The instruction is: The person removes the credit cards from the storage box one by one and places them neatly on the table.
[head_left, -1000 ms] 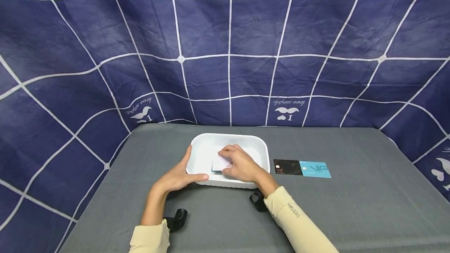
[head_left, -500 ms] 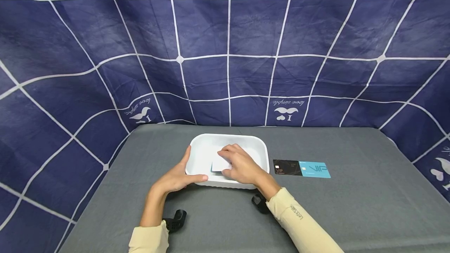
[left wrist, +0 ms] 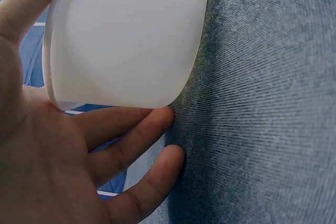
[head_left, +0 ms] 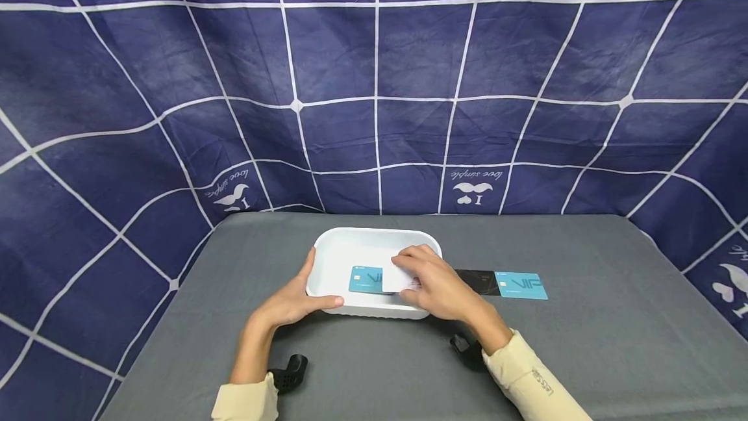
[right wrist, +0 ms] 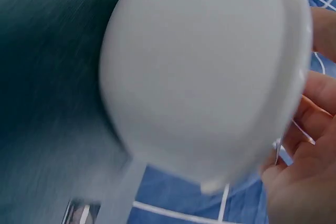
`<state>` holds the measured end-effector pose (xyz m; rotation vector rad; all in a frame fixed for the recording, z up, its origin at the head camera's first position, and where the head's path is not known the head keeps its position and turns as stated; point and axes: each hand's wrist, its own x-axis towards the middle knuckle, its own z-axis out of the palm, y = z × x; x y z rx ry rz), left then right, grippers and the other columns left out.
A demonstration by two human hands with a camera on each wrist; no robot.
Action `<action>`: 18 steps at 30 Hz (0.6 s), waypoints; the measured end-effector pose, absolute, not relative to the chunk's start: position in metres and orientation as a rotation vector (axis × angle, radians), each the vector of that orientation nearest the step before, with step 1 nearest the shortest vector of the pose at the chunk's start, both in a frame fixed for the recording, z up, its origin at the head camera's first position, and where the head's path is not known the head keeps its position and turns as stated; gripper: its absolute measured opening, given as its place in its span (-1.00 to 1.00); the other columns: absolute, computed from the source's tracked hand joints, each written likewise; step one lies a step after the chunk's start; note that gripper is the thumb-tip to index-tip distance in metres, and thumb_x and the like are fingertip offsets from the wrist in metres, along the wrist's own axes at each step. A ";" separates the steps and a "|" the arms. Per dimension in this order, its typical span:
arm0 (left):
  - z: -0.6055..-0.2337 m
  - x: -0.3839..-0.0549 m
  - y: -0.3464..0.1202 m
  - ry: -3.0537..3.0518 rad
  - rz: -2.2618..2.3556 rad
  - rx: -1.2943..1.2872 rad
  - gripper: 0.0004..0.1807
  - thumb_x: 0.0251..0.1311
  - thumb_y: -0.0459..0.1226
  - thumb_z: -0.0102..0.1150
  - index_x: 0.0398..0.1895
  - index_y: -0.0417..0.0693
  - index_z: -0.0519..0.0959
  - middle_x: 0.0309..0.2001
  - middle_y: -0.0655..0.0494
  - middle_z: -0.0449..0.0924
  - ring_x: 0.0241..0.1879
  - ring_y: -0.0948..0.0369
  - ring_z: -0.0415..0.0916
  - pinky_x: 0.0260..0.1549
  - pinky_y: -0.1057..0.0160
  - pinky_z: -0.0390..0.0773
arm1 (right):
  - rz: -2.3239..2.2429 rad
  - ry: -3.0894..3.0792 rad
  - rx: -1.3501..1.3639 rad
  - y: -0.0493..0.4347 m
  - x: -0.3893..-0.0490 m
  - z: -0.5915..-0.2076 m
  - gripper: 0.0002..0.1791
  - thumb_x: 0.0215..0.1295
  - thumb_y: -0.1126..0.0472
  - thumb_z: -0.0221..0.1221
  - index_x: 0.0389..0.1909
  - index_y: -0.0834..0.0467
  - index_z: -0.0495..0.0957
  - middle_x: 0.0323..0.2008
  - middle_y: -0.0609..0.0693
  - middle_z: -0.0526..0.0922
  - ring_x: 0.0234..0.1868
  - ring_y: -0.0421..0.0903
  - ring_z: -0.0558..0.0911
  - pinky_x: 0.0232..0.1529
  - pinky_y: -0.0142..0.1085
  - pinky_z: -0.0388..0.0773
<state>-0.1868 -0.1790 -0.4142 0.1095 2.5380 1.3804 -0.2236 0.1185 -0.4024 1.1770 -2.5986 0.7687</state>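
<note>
The left hand (head_left: 292, 301) is relaxed rather than clenched, its fingers spread against the left end of a white tray (head_left: 333, 252), thumb lying along the near rim. In the left wrist view, the fingertips reach low on the tray's end wall, close to the grey counter (head_left: 193, 317) on which it sits. Below this hand are a cream sleeve (head_left: 248, 401) and a black wrist camera (head_left: 290, 372). Inside the tray, left of its middle, a blue card (head_left: 362, 280) lies flat. Just to the right, a white card (head_left: 394, 278) covers the blue card's right end from above; whether the two touch, I cannot tell. The right hand (head_left: 435, 284) pinches this white card by its right side, thumb on the near side and fingers on the far side, over the tray's right half. Its forearm runs down to a second cream sleeve (head_left: 534, 375). Farther right, on the counter outside the tray, a black card (head_left: 482, 282) shows partly behind the right hand, and a second blue card (head_left: 522, 285), marked VIP, lies right up against it. Behind everything hangs a dark blue cloth (head_left: 417, 128) with white lines.
</note>
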 end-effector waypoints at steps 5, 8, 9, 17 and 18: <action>-0.415 -0.186 -0.181 2.530 1.397 0.124 0.38 0.00 0.03 0.47 0.57 -0.09 -0.43 0.56 -0.19 -0.30 0.47 -0.16 -0.12 0.35 -0.18 -0.01 | 0.750 -2.607 1.076 0.141 -0.215 -0.405 -0.43 0.03 0.28 0.38 0.14 0.28 0.57 0.06 0.00 0.57 0.13 -0.04 0.45 0.13 -0.08 0.39; -0.415 -0.186 -0.181 2.530 1.396 0.123 0.38 0.01 0.02 0.47 0.57 -0.08 -0.43 0.56 -0.20 -0.30 0.47 -0.16 -0.12 0.34 -0.18 -0.01 | 0.778 -2.595 1.013 0.153 -0.212 -0.408 -0.43 0.05 0.26 0.40 0.14 0.29 0.57 0.07 0.00 0.57 0.12 -0.04 0.45 0.09 -0.08 0.41; -0.415 -0.187 -0.181 2.529 1.396 0.121 0.38 0.01 0.03 0.47 0.57 -0.07 -0.43 0.56 -0.19 -0.30 0.47 -0.15 -0.12 0.35 -0.18 -0.01 | 0.794 -2.586 1.000 0.157 -0.211 -0.408 -0.43 0.05 0.26 0.41 0.14 0.28 0.57 0.07 0.00 0.57 0.11 -0.04 0.45 0.07 -0.09 0.42; -0.415 -0.188 -0.180 2.516 1.396 0.126 0.38 0.03 0.03 0.45 0.57 -0.01 -0.46 0.57 -0.13 -0.35 0.48 -0.12 -0.17 0.35 -0.19 -0.03 | 0.798 -2.500 1.064 0.189 -0.200 -0.407 -0.38 0.00 0.32 0.48 0.16 0.27 0.57 0.08 -0.06 0.57 0.12 -0.08 0.45 0.05 -0.18 0.40; -0.415 -0.188 -0.180 2.515 1.396 0.129 0.38 0.03 0.03 0.45 0.57 -0.01 -0.47 0.57 -0.14 -0.36 0.48 -0.13 -0.18 0.35 -0.20 -0.03 | 0.787 -2.497 1.073 0.194 -0.198 -0.407 -0.37 -0.01 0.33 0.48 0.16 0.26 0.56 0.08 -0.07 0.57 0.12 -0.09 0.44 0.05 -0.20 0.39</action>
